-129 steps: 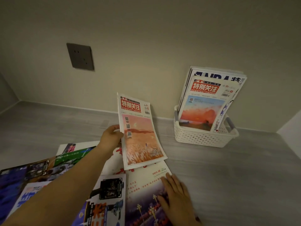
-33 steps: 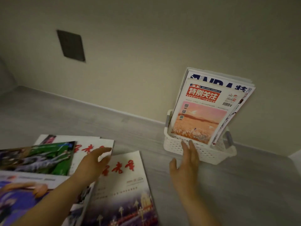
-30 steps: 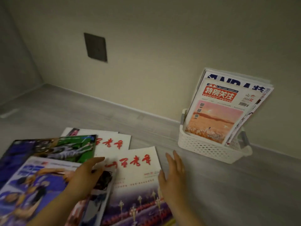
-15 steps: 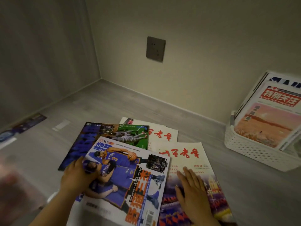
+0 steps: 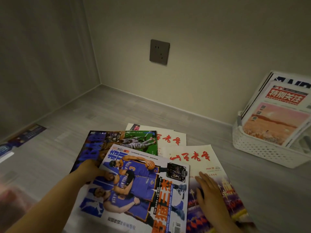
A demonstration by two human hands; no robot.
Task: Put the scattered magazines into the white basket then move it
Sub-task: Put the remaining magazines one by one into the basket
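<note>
- The left grip (image 5: 90, 169) holds the left edge of the basketball magazine (image 5: 139, 185). The thumb lies on the cover, and the fingers seem to go under it (the paper hides them).
- The right grip (image 5: 210, 194) is wide. Its fingers lie straight and flat on the red-title magazine (image 5: 190, 156), just right of the basketball one, and hold nothing.
- The step in hand, I judge, is to collect the loose magazines, and the basketball one is the next to go. Some stood magazines (image 5: 277, 118) are already in the basket (image 5: 262, 148), at least four more lie on the floor (image 5: 117, 113), and moving the basket is not yet begun.
- The next move calls for lifting the basketball magazine off the pile. It overlaps the red-title one and the dark magazine (image 5: 117, 142) behind it, so the flat right grip can press the pile down. After that it must be carried to the right, turned upright and slid in front of the ones that stand there.
- The basketball magazine is large and glossy, with players in blue jerseys and orange characters low on the cover. It looks thin, so held at one edge it will probably sag.
- The basket is white with perforated walls. It stands on the floor by the wall, well apart from the pile, and is partly cut off at the right border.
</note>
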